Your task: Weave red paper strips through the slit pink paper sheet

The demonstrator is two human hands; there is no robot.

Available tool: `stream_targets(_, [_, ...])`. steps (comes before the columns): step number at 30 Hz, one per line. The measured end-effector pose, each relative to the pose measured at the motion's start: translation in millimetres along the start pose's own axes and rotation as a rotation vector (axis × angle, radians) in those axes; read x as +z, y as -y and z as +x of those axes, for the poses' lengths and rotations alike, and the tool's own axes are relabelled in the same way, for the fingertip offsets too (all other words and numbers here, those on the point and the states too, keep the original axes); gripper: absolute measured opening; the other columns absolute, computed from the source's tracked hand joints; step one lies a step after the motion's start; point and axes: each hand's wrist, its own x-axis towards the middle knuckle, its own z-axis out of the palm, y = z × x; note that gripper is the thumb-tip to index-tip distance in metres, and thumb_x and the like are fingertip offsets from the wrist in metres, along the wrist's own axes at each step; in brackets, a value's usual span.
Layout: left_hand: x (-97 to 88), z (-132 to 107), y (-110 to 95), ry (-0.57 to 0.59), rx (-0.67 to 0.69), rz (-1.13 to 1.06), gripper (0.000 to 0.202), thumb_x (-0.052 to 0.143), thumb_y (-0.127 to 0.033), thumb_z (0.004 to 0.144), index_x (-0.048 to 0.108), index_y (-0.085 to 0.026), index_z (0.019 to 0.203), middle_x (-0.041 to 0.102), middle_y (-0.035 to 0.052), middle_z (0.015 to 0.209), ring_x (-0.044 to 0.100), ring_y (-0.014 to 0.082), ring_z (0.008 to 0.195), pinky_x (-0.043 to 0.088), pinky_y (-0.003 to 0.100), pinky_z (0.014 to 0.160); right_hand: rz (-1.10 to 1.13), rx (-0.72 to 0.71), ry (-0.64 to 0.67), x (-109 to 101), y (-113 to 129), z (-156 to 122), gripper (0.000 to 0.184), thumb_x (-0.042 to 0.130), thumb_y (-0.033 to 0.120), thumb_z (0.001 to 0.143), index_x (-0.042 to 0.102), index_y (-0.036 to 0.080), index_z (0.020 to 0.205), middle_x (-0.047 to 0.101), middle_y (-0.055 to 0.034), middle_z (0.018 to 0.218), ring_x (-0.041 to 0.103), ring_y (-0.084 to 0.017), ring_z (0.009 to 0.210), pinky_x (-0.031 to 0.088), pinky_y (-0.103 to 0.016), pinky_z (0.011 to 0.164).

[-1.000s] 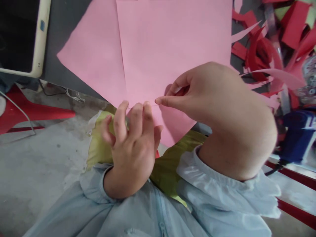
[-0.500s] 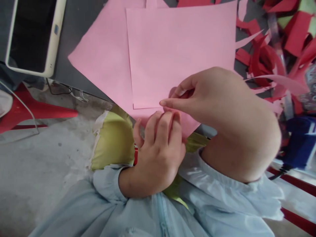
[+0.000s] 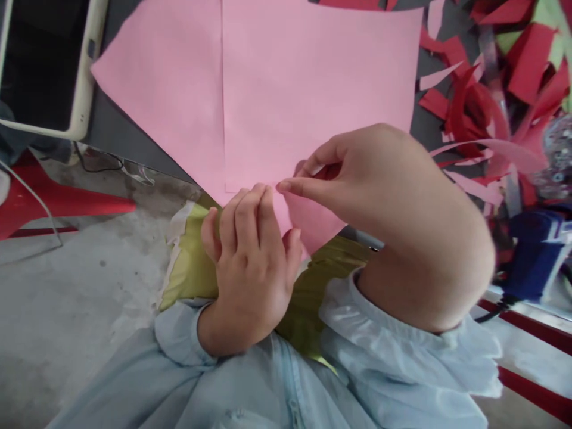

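Observation:
A pink sheet of paper (image 3: pixel 322 77) lies over a larger pink sheet (image 3: pixel 170 89) turned at an angle, whose corner reaches past the table edge toward me. My right hand (image 3: pixel 379 179) bends in from the right, its thumb and forefinger pinched at the near edge of the upper sheet. Flat on the paper just left of that pinch lies my left hand (image 3: pixel 252 262), fingers stretched out and thumb apart. A pale pink strip or fold (image 3: pixel 282 211) shows between the two hands; which of these it is, I cannot tell.
Red, pink and green paper scraps (image 3: pixel 478 107) are heaped at the right of the dark table (image 3: pixel 129 131). A phone in a pale case (image 3: pixel 83 77) lies at the upper left. A dark blue object (image 3: pixel 531 250) with a cord sits lower right. Red stool legs (image 3: pixel 89 205) stand on the floor.
My left hand has shifted left and flattened, its thumb now spread out. My right hand keeps its pinch. Both pink sheets appear slightly further left, as the whole view has shifted.

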Motion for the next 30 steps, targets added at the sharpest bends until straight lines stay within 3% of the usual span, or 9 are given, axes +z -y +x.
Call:
stream_targets(4, [0.3,1.1,3.2,-0.025,0.015,0.000,0.046,0.059,-0.037,0.092,0.059,-0.008,0.128,0.065,0.0199,0.125,0.059,0.0320,0.119,0.036,0.045,0.107,0.038,0.129,0.010,-8.5,-4.5,-3.6,0.019,0.073,0.031,0.078,0.068,0.022,0.062,0.072,-0.0045,0.072,0.065,-0.022,0.070,0.045,-0.037,0.067])
stream_targets(10, [3.1,1.5,2.6,-0.050,-0.002,0.006,0.044,0.059,-0.036,0.092,0.061,-0.006,0.125,0.065,0.0213,0.121,0.058,0.0335,0.116,0.038,0.047,0.103,0.157,0.050,-0.004,-12.6,-14.7,-9.5,0.014,0.070,0.023,0.081,0.072,0.025,0.067,0.073,0.0009,0.072,0.068,-0.020,0.073,0.048,-0.036,0.069])
stream_targets(17, [2.3,2.7,1.6,-0.050,-0.019,-0.009,0.045,0.061,-0.037,0.090,0.061,-0.006,0.123,0.065,0.0215,0.120,0.059,0.0342,0.115,0.039,0.048,0.103,0.140,0.045,0.028,-11.2,-15.6,-9.5,0.016,0.068,0.024,0.081,0.071,0.029,0.066,0.072,0.0041,0.069,0.068,-0.020,0.070,0.048,-0.036,0.066])
stream_targets(22, [0.4,3.6,1.9,-0.036,-0.022,-0.017,0.042,0.058,-0.033,0.092,0.061,-0.007,0.124,0.065,0.0211,0.121,0.058,0.0337,0.116,0.039,0.047,0.103,0.045,0.117,0.020,-9.6,-10.8,-5.0,0.018,0.068,0.026,0.080,0.068,0.025,0.062,0.073,-0.0003,0.072,0.067,-0.022,0.074,0.046,-0.037,0.066])
stream_targets(30, [-1.1,2.4,3.2,-0.002,-0.008,0.007,0.045,0.060,-0.037,0.092,0.061,-0.012,0.129,0.063,0.0188,0.126,0.057,0.0330,0.118,0.036,0.047,0.106,-0.030,0.146,0.017,-8.4,-7.4,-4.2,0.018,0.070,0.030,0.078,0.069,0.023,0.062,0.068,-0.0023,0.063,0.061,-0.020,0.063,0.041,-0.035,0.059])
